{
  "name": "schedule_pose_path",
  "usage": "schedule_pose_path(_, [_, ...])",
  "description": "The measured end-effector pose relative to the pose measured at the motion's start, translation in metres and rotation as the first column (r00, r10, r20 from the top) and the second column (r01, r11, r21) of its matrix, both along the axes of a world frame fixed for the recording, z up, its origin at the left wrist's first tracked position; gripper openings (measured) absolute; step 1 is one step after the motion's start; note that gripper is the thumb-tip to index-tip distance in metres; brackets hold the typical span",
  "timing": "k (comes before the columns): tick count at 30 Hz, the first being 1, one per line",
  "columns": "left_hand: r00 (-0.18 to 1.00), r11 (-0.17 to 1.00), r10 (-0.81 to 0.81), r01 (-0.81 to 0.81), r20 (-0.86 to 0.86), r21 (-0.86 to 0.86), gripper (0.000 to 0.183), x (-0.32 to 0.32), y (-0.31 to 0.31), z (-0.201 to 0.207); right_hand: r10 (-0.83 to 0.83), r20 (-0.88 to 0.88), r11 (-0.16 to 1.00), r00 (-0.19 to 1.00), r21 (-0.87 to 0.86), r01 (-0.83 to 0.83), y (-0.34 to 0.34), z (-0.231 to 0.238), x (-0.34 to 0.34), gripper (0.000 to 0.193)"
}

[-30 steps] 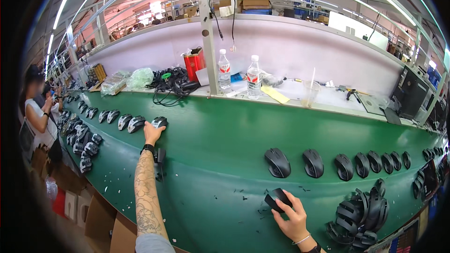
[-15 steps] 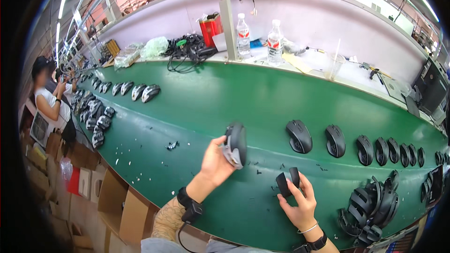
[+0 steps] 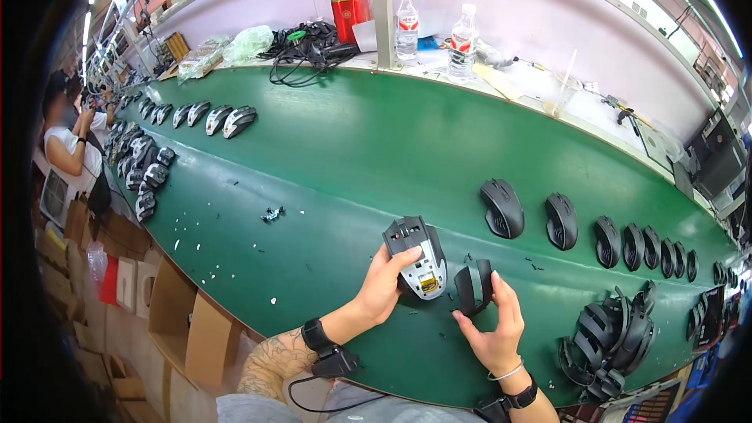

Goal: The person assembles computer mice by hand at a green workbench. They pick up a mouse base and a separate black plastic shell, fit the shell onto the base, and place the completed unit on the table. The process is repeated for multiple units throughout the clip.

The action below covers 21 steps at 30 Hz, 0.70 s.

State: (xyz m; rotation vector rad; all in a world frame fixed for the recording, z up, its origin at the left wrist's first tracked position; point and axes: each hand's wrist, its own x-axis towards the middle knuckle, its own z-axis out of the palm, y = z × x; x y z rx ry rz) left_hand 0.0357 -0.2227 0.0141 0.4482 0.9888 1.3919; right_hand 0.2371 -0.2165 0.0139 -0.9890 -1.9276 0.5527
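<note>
My left hand (image 3: pixel 379 288) grips a computer mouse (image 3: pixel 430 260), its thumb on the body. The mouse's upturned side shows a silver-grey inner face with a yellow part in a recess and dark edges. Just to its right, my right hand (image 3: pixel 499 327) pinches curved black mouse shell pieces (image 3: pixel 473 288) between thumb and fingers. A small gap separates these pieces from the mouse. Beyond my right hand, black mice (image 3: pixel 502 210) stand in a row that runs off to the right. Nearer me at the right lies a heap of black shell pieces (image 3: pixel 607 337).
Silver-and-black mice (image 3: pixel 221 119) line the green bench (image 3: pixel 337 141) at the far left, beside a pile of more mice (image 3: pixel 143 166). Small dark bits lie around my hands. Bottles (image 3: pixel 462 43) and cables (image 3: pixel 313 51) sit along the back. Another person (image 3: pixel 70 149) stands at left.
My left hand has turned the mouse so its silver-grey face shows, and brought it right, nearer the right hand. The shell pieces have shifted slightly left and turned. The whole view has tilted.
</note>
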Motion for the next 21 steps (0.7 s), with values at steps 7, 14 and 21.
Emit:
schedule_pose_path(7, [0.994,0.997,-0.066,0.063,0.087,0.032,0.046,0.023,-0.015,-0.010,0.080,-0.031,0.996,0.996,0.038,-0.079,-0.010,-0.005,-0.006,0.071])
schedule_pose_path(14, [0.985,0.972,-0.136,0.153,-0.108,0.176,0.049,0.041,-0.030,-0.005,0.069,-0.005,0.997,0.998,-0.034,-0.069,-0.006,-0.003,-0.008,0.071])
schedule_pose_path(21, [0.958,0.969,-0.071,0.132,-0.278,0.210,0.057,0.042,-0.029,-0.008,0.122,0.078,0.993,0.990,-0.012,-0.121,-0.010,-0.008,-0.010,0.079])
